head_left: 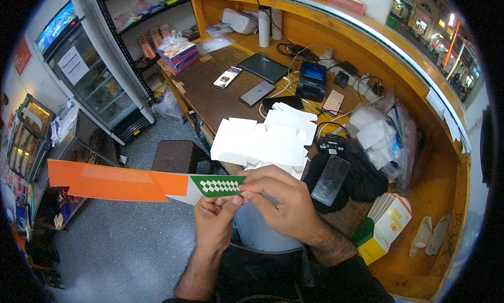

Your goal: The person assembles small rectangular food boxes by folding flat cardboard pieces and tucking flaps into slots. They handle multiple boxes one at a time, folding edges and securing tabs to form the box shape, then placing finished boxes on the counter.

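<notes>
A flat cardboard carton point(118, 182) stretches out to the left in front of me, mostly orange, with a green end that bears a white diamond pattern. My left hand point(214, 219) pinches the green end from below, thumb and fingers closed on its lower edge. From the right, my right hand point(281, 198) has its fingers bent over the tip of that end, and the fingertips of both hands nearly meet there. Just beyond the hands, several white unfolded carton pieces point(236, 141) lie overlapping on the desk. At the lower right leans a stack of flat white, orange and green cartons point(387, 224).
On the brown desk point(210, 95) lie several phones, one point(331, 179) on dark cloth, a black tablet point(263, 68) and a small dark printer point(312, 81). Clear plastic bags point(380, 135) fill the right side. A dark stool point(176, 156) and a glass-door fridge point(92, 66) stand left.
</notes>
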The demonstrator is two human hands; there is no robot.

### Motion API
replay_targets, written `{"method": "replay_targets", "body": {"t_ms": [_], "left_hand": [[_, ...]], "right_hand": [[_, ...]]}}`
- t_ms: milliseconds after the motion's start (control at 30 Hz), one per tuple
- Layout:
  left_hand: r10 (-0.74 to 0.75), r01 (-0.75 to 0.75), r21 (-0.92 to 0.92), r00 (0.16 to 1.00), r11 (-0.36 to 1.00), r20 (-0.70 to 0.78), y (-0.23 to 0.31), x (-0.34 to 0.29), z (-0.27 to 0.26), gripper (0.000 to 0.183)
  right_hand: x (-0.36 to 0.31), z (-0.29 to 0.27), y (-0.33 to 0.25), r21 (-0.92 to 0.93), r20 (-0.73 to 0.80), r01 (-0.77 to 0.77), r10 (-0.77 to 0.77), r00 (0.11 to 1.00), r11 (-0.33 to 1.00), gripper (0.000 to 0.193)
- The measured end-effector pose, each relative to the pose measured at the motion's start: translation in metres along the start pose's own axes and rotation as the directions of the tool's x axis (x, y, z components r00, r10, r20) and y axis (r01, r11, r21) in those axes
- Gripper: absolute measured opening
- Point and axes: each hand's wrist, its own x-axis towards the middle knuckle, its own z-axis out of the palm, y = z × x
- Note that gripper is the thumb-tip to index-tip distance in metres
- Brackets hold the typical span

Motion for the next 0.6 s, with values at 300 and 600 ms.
{"method": "replay_targets", "body": {"t_ms": [300, 600], "left_hand": [[0.026, -0.026, 0.006, 0.998, 1.0, -0.05, -0.008, -0.006, -0.006, 0.028], [-0.068, 0.07, -0.112, 0.997, 0.991, 0.022, -0.002, -0.014, -0.036, 0.049]], "right_hand": [[-0.002, 0.003, 0.001, -0.031, 0.024, 0.149, -0.148, 0.989, 0.988, 0.016], [0.004, -0.005, -0.002, 0.211, 0.106, 0.02, -0.043, 0.993, 0.977, 0.024]]}}
